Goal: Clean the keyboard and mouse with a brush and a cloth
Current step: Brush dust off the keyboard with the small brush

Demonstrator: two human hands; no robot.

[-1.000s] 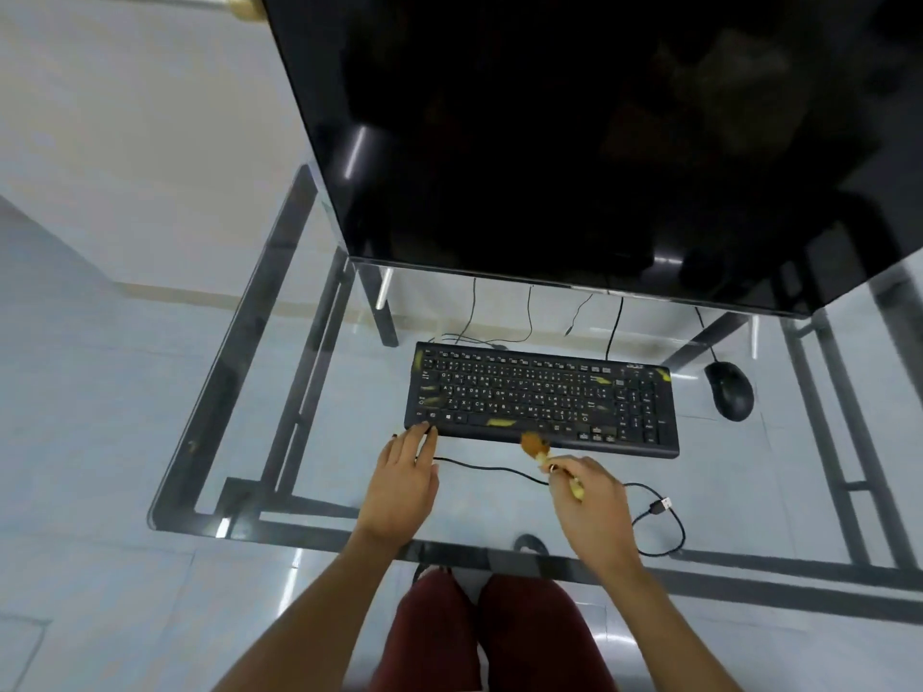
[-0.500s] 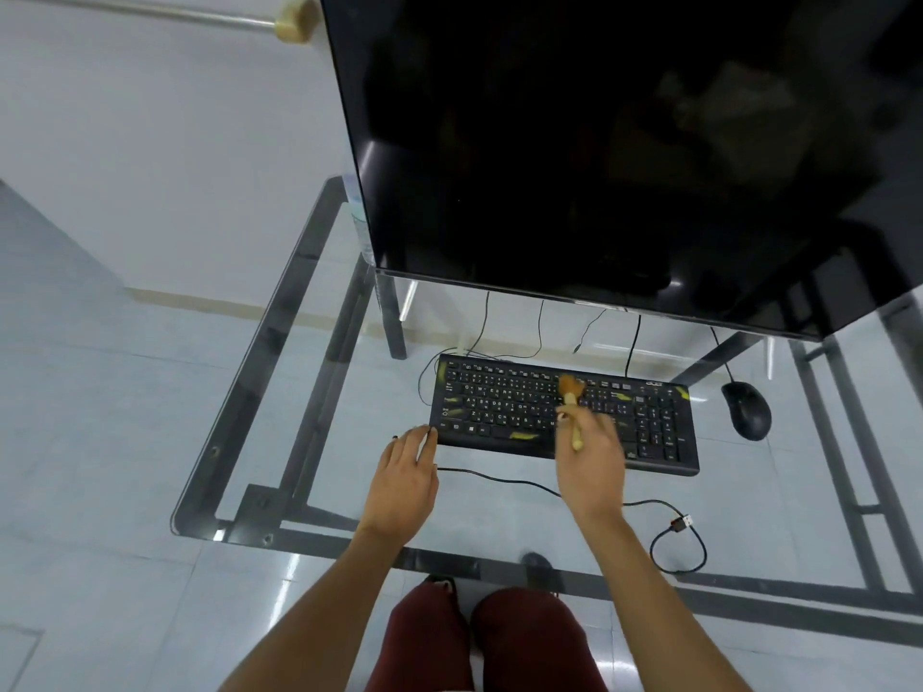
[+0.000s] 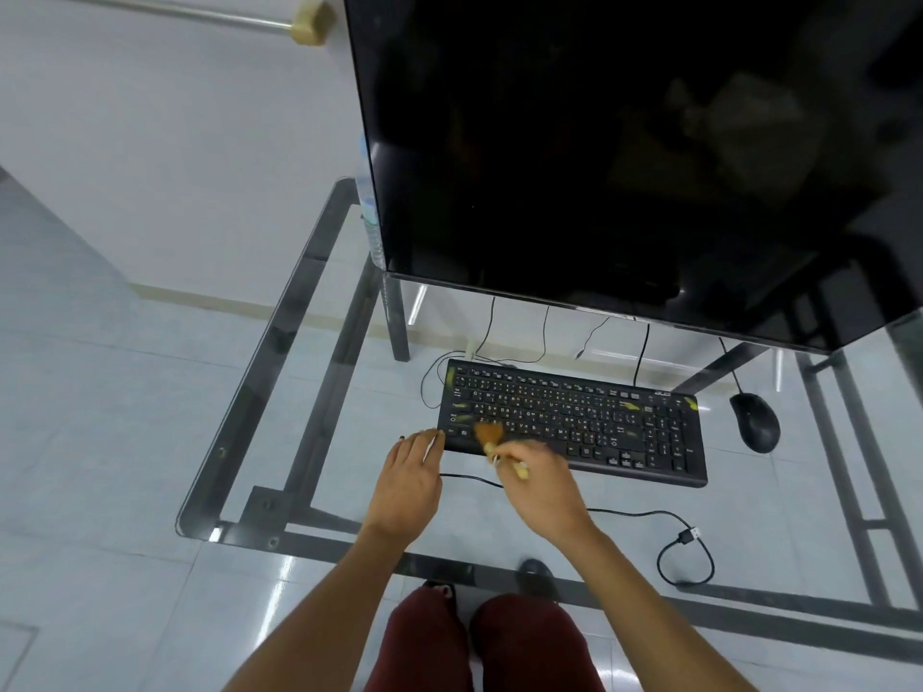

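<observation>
A black keyboard with yellow specks on it lies on the glass desk. My right hand is closed on a small brush with orange bristles; the bristles touch the keyboard's lower-left keys. My left hand lies flat on the glass with its fingertips against the keyboard's front-left corner. A black mouse sits to the right of the keyboard. No cloth is in view.
A large dark monitor stands behind the keyboard. A loose black USB cable curls on the glass at the front right. My knees in dark red trousers show under the desk's front edge.
My right hand has swept the brush from the keyboard's upper middle to its lower-left keys. The left hand has stayed at the front-left corner.
</observation>
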